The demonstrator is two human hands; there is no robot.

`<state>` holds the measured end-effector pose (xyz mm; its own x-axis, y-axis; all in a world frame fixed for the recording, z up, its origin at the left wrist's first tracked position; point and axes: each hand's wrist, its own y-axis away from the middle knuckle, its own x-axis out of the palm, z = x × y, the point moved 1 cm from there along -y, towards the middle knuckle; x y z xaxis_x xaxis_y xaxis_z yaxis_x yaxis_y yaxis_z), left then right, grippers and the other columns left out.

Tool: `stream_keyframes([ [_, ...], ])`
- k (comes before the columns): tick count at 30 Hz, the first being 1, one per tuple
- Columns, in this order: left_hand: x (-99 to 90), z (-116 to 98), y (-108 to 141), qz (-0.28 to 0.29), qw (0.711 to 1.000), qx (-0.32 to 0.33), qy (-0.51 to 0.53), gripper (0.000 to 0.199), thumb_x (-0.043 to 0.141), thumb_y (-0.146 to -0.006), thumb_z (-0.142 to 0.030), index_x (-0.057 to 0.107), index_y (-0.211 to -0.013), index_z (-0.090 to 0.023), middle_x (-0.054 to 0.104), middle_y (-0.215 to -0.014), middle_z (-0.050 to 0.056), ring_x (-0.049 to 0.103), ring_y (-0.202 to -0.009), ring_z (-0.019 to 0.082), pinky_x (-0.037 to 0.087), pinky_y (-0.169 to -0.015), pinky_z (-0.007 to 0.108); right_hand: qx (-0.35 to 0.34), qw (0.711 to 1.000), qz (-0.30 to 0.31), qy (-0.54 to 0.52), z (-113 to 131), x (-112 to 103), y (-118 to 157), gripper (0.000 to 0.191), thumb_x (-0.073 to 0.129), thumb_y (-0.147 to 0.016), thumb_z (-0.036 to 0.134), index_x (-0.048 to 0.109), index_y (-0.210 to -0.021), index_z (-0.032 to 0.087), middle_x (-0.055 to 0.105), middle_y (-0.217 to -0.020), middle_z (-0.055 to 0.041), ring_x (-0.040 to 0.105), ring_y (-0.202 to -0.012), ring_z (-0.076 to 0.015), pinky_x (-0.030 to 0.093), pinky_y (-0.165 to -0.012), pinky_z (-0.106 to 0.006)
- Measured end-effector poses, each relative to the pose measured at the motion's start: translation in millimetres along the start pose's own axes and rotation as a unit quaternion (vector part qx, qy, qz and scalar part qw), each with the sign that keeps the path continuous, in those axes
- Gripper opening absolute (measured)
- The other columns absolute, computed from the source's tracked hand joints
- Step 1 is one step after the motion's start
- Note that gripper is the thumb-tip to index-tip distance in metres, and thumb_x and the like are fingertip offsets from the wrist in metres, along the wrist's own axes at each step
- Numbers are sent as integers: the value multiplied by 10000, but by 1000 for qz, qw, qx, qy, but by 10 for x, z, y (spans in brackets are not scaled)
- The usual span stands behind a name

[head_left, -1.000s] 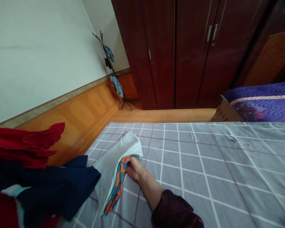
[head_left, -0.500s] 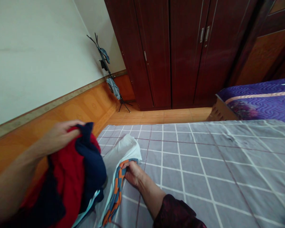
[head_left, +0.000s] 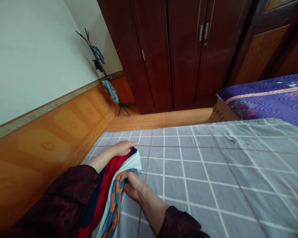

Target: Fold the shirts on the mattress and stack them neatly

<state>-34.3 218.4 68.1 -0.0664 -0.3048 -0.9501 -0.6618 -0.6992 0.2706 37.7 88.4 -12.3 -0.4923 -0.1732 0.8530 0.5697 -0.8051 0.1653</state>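
Observation:
My left hand (head_left: pixel 123 147) is closed on the upper end of a red and navy garment (head_left: pixel 111 172), which lies lengthwise over the left part of a pale, whitish-mint cloth (head_left: pixel 135 161). Along the right side of that cloth runs an orange and blue-grey checked fabric (head_left: pixel 116 198). My right hand (head_left: pixel 132 185) pinches this fabric near its top end, with the wrist resting close to the bed. All the cloth sits on the grey checked bedsheet (head_left: pixel 178 172), and its lower end runs out of the bottom of the view.
Beyond the bed stands a dark red wardrobe (head_left: pixel 154 56). A black coat stand (head_left: pixel 103 71) with hanging items is in the corner. A wood-panelled wall (head_left: pixel 72 124) borders the left side. Another bed with a purple cover (head_left: pixel 268 96) is at the right.
My left hand has moved right and forward, laying the red and navy garment down beside the pale cloth. My right hand keeps its hold. The view has shifted slightly.

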Motion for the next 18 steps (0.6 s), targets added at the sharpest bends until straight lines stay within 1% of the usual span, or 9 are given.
stream_keyframes([
  [3, 31, 30, -1, 4, 1000, 4, 18, 302, 469, -749, -106, 659, -952, -224, 702, -910, -3, 629, -849, 156, 442, -760, 217, 28, 1000, 0, -11, -1, 0, -8, 121, 476, -539, 96, 575, -499, 153, 548, -500, 13, 482, -479, -100, 412, -558, -233],
  [8, 105, 57, 59, -49, 998, -23, 34, 279, 462, -751, -105, 640, -939, -208, 688, -923, 18, 616, -889, 175, 430, -799, 247, 45, 999, -6, -24, -2, 4, -7, 117, 469, -512, 89, 561, -478, 151, 535, -490, 15, 482, -488, -94, 408, -574, -222],
  [13, 145, 35, 120, -89, 994, -50, 48, 186, 472, -754, -126, 628, -830, -192, 652, -829, 28, 601, -840, 190, 432, -797, 278, 52, 998, -10, -33, 3, 16, -1, 155, 440, -473, 81, 574, -492, 155, 519, -470, 24, 480, -490, -99, 412, -587, -221],
  [15, 125, 23, 153, -107, 991, -53, 56, 172, 467, -751, -127, 615, -813, -190, 630, -861, 38, 587, -868, 199, 428, -829, 302, 54, 998, -8, -35, 6, 20, 0, 157, 438, -470, 81, 573, -491, 158, 514, -469, 24, 485, -498, -105, 419, -596, -228],
  [18, 69, 14, 220, -135, 986, -52, 81, 181, 442, -756, -130, 589, -844, -190, 593, -1058, 65, 539, -1033, 215, 393, -934, 341, 54, 998, -8, -33, 4, 17, -4, 119, 469, -496, 84, 564, -487, 155, 528, -492, 16, 496, -509, -107, 427, -611, -238],
])
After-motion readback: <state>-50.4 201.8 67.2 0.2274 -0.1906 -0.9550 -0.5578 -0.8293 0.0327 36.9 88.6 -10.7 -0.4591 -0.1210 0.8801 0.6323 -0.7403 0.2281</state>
